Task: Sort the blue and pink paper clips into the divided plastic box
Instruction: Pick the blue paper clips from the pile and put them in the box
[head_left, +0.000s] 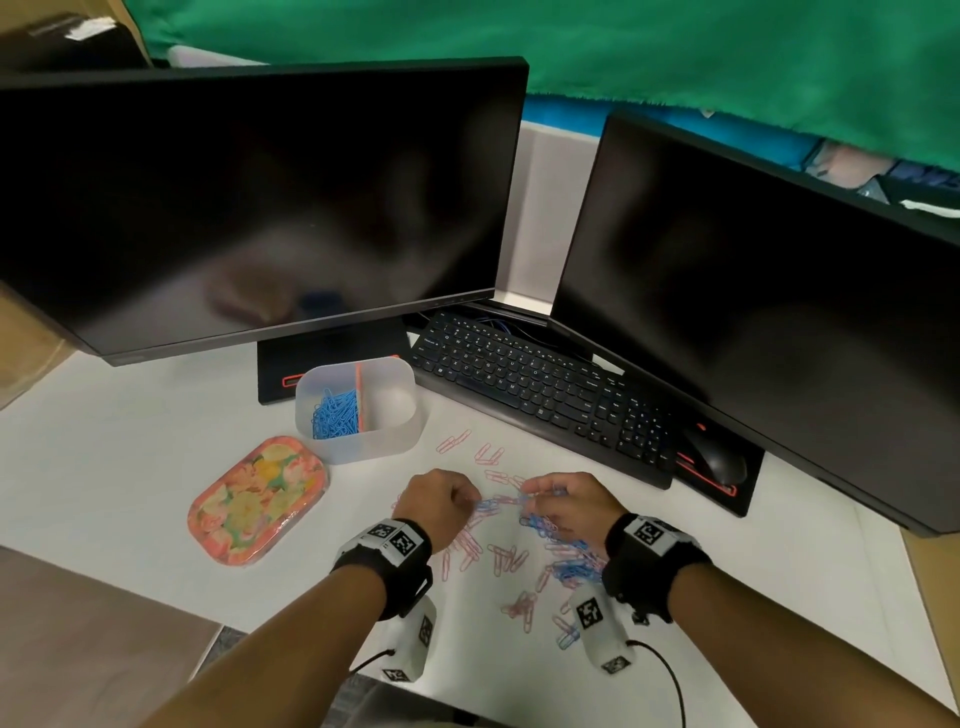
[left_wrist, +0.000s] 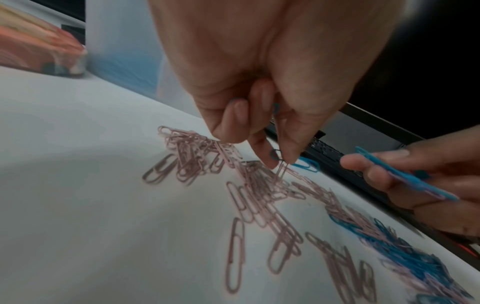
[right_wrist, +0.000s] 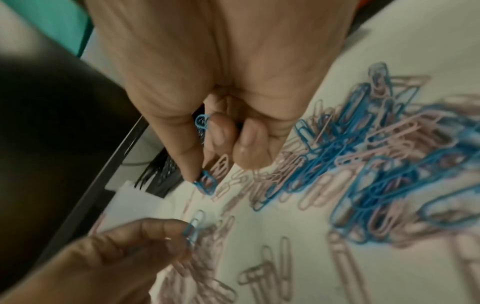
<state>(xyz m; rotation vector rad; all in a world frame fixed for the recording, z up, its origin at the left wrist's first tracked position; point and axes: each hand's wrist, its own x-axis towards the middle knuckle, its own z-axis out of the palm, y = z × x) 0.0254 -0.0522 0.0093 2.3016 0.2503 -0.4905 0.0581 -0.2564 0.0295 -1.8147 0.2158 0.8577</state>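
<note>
The divided plastic box (head_left: 363, 447) stands behind my hands, with blue clips (head_left: 335, 415) in its left compartment; its right compartment looks bare. Loose pink clips (head_left: 470, 551) and a mixed blue and pink pile (head_left: 569, 561) lie on the white desk. My left hand (head_left: 470, 499) hovers over the pink clips (left_wrist: 187, 158) and pinches a blue clip (left_wrist: 275, 155) between thumb and fingers. Just to its right, my right hand (head_left: 535, 493) holds a few blue clips (right_wrist: 206, 182) in curled fingers, above the mixed pile (right_wrist: 363, 154). The hands' fingertips nearly meet.
A floral tin lid (head_left: 258, 500) lies left of the box. A black keyboard (head_left: 545, 389) and mouse (head_left: 719, 460) sit behind and right of the clips, under two dark monitors (head_left: 249, 208). The desk's front edge runs below my wrists.
</note>
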